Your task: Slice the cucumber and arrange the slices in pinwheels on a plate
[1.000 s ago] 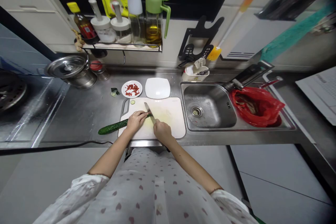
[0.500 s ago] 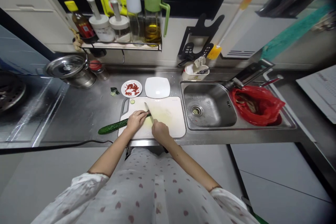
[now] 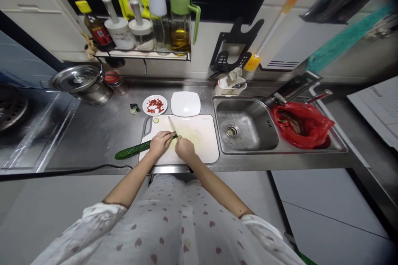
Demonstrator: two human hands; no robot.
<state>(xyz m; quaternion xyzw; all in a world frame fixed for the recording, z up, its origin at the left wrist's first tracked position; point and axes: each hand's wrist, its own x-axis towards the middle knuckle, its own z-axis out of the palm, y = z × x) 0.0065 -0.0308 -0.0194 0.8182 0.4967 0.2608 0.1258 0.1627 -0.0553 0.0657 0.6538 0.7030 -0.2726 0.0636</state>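
Observation:
A long dark green cucumber [image 3: 132,150] lies slantwise, its left end off the white cutting board [image 3: 199,143]. My left hand [image 3: 161,143] is closed over its right part, holding it against the board. In my right hand [image 3: 185,149] is a knife [image 3: 172,124], gripped by the handle, its blade pointing away from me beside the cucumber's right end. The fingers of my left hand are very close to the blade. One round cucumber slice [image 3: 156,120] rests at the board's upper left corner.
Behind the board stand a plate of chopped red pieces [image 3: 155,112] and a white square plate [image 3: 185,104]. Dark green scraps [image 3: 134,108] lie to their left. At right is a steel sink [image 3: 248,140] with a red plastic bag [image 3: 303,126] beside it. A lidded pot [image 3: 82,85] stands far left.
My right hand and the knife have shifted a little to the left, closer to my left hand. My left hand still presses on the cucumber.

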